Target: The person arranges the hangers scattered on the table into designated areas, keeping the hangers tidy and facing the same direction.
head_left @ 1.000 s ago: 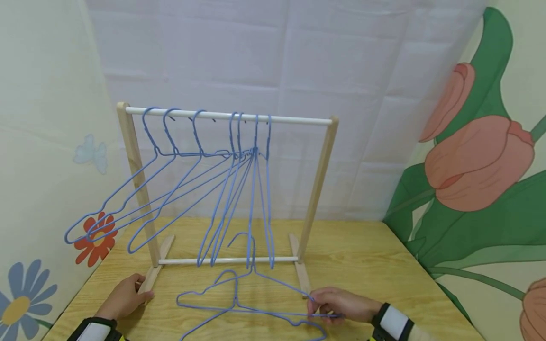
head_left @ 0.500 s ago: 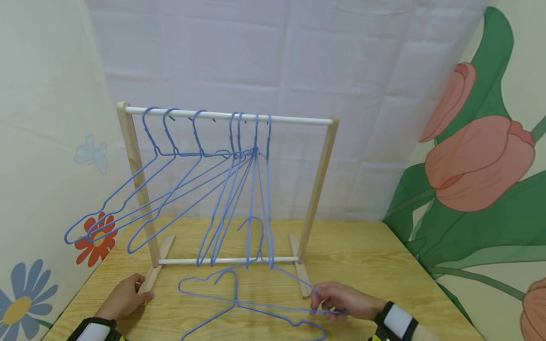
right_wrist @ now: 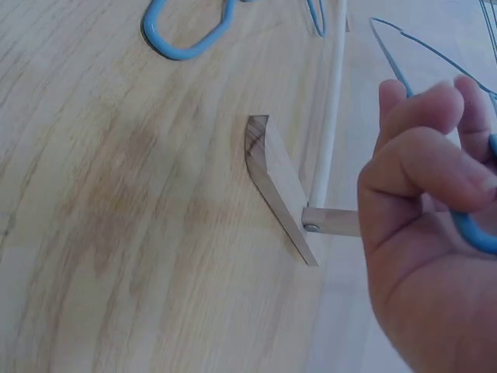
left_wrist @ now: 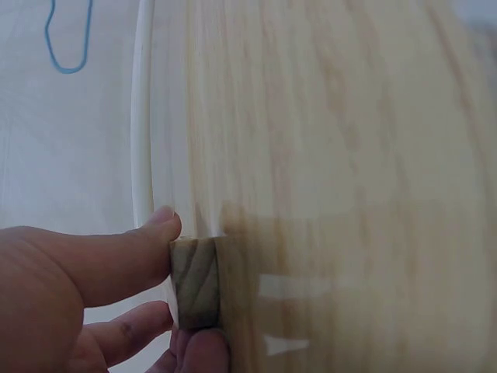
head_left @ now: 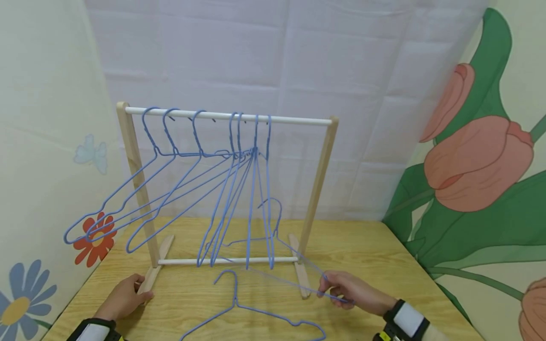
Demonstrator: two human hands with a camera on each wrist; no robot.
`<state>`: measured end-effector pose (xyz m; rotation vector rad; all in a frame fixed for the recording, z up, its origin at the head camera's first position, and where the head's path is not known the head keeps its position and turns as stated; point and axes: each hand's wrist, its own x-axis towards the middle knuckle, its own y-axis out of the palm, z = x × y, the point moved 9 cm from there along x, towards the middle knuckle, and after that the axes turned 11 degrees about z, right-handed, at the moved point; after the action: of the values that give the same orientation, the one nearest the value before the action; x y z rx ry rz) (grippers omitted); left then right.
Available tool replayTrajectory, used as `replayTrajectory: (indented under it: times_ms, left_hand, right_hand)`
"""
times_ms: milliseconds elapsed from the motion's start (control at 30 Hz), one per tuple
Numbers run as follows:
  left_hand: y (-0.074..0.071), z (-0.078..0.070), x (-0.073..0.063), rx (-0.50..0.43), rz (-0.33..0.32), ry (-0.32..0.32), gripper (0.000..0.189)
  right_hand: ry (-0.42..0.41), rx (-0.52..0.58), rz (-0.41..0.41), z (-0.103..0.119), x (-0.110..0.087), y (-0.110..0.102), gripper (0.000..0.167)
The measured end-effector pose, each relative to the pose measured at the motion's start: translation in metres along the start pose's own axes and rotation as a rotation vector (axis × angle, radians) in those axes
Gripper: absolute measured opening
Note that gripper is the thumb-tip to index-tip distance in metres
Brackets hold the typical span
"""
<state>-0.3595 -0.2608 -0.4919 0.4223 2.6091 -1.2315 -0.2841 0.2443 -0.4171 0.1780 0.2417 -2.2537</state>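
A blue wire clothes hanger (head_left: 279, 215) is pinched at its right end by my right hand (head_left: 351, 291). Its hook points up and overlaps the lower part of the rack in the head view. In the right wrist view, the curled fingers (right_wrist: 427, 167) surround the hanger's rounded blue end (right_wrist: 474, 235). My left hand (head_left: 123, 299) grips the front end of the rack's left foot (head_left: 149, 280). The left wrist view has thumb and fingers on either side of that foot's end (left_wrist: 196, 284). Another blue hanger (head_left: 236, 290) lies on the table nearer the front.
The small wooden rack has a white top rod (head_left: 298, 120) with several blue hangers (head_left: 197, 135) on it, bunched toward left and middle. A white lower rod (head_left: 183, 261) joins the feet. The rack's right foot (head_left: 301, 279) stands near my right hand. Walls enclose the table (head_left: 358, 251).
My right hand has moved slightly right and up with its hanger, which has lifted off the front hanger toward the rack and tilted. My left hand stays on the foot.
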Motion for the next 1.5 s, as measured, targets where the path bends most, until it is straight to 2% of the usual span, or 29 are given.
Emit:
replayTrajectory:
  times_ms: [167, 300, 467, 600, 733, 1167, 1500]
  left_hand:
    - [0.0, -0.001, -0.001, 0.009, -0.004, 0.011, 0.05]
    - [0.0, -0.002, -0.002, 0.014, -0.005, 0.016, 0.05]
    - [-0.001, -0.003, -0.002, 0.014, -0.005, 0.021, 0.05]
    - [-0.002, -0.004, -0.002, 0.015, -0.01, 0.034, 0.049]
    - [-0.002, -0.005, -0.003, 0.021, -0.014, 0.04, 0.05]
    - [-0.001, -0.004, -0.003, 0.016, -0.005, 0.02, 0.051]
    - [-0.001, -0.003, -0.002, 0.023, -0.01, 0.022, 0.05]
  right_hand:
    - [0.012, -0.014, -0.032, 0.008, -0.009, -0.008, 0.051]
    - [0.027, -0.078, -0.08, 0.023, -0.02, -0.018, 0.053]
    - [0.062, -0.168, -0.231, 0.045, -0.037, -0.033, 0.056]
    - [0.093, -0.172, -0.35, 0.056, -0.046, -0.04, 0.052]
    - [0.087, -0.166, -0.415, 0.064, -0.05, -0.042, 0.05]
    - [0.02, -0.217, -0.532, 0.097, -0.061, -0.036, 0.044]
    - [-0.05, -0.269, -0.562, 0.122, -0.064, -0.029, 0.046]
